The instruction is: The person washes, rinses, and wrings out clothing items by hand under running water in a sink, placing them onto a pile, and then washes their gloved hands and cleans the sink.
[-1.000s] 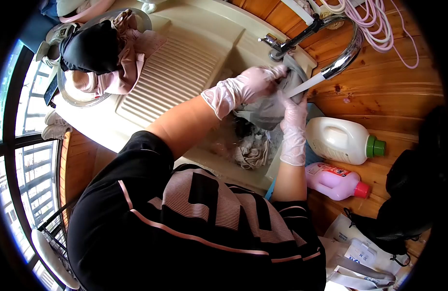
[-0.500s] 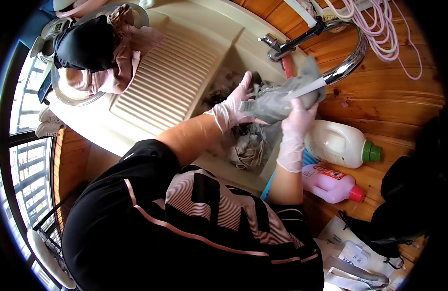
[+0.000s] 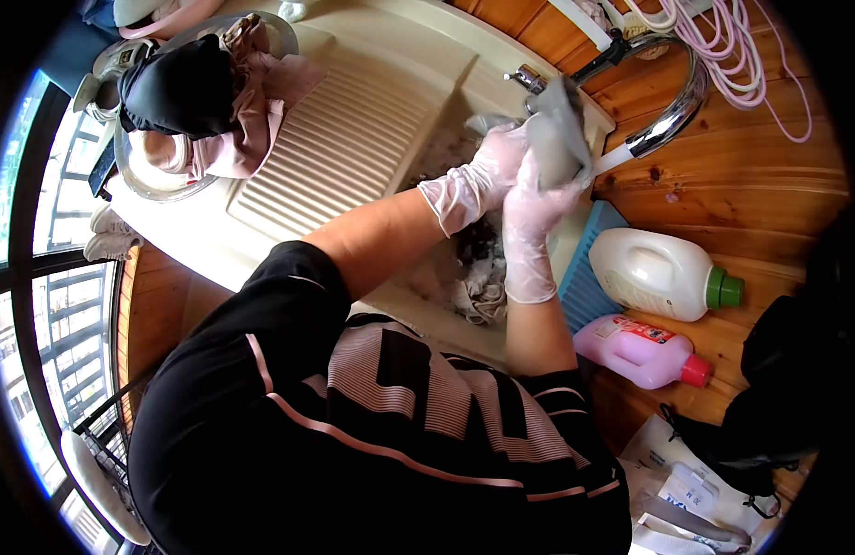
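Note:
Over the basin, both my gloved hands grip a wet grey cloth (image 3: pixel 559 139); its exact kind of garment I cannot tell. My left hand (image 3: pixel 498 169) is closed around one part, with an end of the cloth poking out past it. Close against it, my right hand (image 3: pixel 543 199) is closed on the other part, which sticks up above the fingers. Beneath my hands, soapy water and a pale wet cloth (image 3: pixel 484 294) lie in the cream sink (image 3: pixel 404 310), partly hidden by my arms.
The ribbed washboard (image 3: pixel 330 139) slopes off to the left, beside a clear basin (image 3: pixel 159 192) of pink and black clothes (image 3: pixel 182 88). A curved tap (image 3: pixel 673 125) reaches in from the right. White (image 3: pixel 650 273) and pink (image 3: pixel 631 351) bottles lie near a blue washboard (image 3: pixel 589 254).
My hands have come together around the grey cloth, which is now bunched and no longer spread under the tap. My left hand has moved up and right.

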Demonstrator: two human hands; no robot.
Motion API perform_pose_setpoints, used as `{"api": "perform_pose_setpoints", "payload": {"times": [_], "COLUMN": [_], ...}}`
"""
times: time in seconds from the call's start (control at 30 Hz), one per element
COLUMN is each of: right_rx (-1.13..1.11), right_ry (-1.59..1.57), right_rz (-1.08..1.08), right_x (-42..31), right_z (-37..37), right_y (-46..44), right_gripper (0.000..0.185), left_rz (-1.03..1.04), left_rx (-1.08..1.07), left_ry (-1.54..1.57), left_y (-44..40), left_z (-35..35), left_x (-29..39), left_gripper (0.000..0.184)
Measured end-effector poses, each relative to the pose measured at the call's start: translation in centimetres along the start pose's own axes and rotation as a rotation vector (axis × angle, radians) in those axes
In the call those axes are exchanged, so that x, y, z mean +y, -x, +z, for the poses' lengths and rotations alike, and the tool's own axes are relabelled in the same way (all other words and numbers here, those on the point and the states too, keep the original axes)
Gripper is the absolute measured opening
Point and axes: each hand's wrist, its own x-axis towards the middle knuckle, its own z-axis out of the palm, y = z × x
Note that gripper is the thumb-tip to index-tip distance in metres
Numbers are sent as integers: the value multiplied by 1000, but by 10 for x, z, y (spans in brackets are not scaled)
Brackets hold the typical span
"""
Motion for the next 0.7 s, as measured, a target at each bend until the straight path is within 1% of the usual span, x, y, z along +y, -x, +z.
{"api": "perform_pose_setpoints", "payload": {"times": [0.03, 0.07, 0.13, 0.17, 0.2, 0.23, 0.27, 0.3, 0.33, 0.4, 0.43, 0.47, 0.5, 0.57, 0.6, 0.63, 0.67, 0.7], "right_rx": [9, 29, 67, 51, 31, 8, -131, -267, -310, -347, -344, -342, -316, -257, -274, -293, -318, -331], "right_ry": [-8, -95, -268, -446, -626, -806, -900, -978, -962, -947, -951, -954, -920, -856, -895, -863, -662, -575], "right_rz": [38, 269, 729, 810, 890, 968, 891, 903, 843, 889, 994, 1098, 1088, 1061, 1080, 1029, 886, 803], "right_x": [0, -5, -11, 4, 30, 47, 50, 65, 67, 68, 61, 53, 47, 34, 28, 39, 42, 42], "right_z": [3, 4, 8, 8, 6, 3, -2, -8, -9, -19, -27, -32, -36, -44, -46, -48, -53, -55], "right_y": [-8, -13, -21, -23, -24, -26, -26, -25, -27, -31, -35, -39, -40, -42, -42, -40, -36, -35], "right_gripper": [39, 37, 34, 33, 32, 31, 32, 37, 40, 42, 43, 43, 43, 43, 41, 39, 39, 39], "left_rz": [-413, -798, -836, -854, -800, -736, -668, -596, -553, -473, -430, -421, -415, -479, -499, -522, -581, -636], "left_rx": [69, 291, 306, 311, 283, 207, 171, 135, 71, -142, -247, -265, -221, -188, -150, -91, -53, -11], "left_ry": [310, 644, 434, 330, 212, -70, -105, -140, -204, -313, -367, -378, -336, -201, -64, 96, 190, 282], "left_y": [-7, -14, -12, -14, -14, -17, -12, -10, -8, -11, -13, -15, -14, -9, -6, 3, 4, 4], "left_z": [0, 0, 1, -1, 0, -7, -7, -7, -10, -20, -26, -32, -39, -49, -52, -51, -57, -64], "left_x": [15, 31, 22, 23, 29, 49, 50, 49, 52, 57, 59, 59, 62, 45, 34, 9, 11, 13], "left_gripper": [26, 31, 35, 37, 40, 37, 38, 38, 39, 39, 40, 41, 39, 37, 35, 35, 35, 34]}}
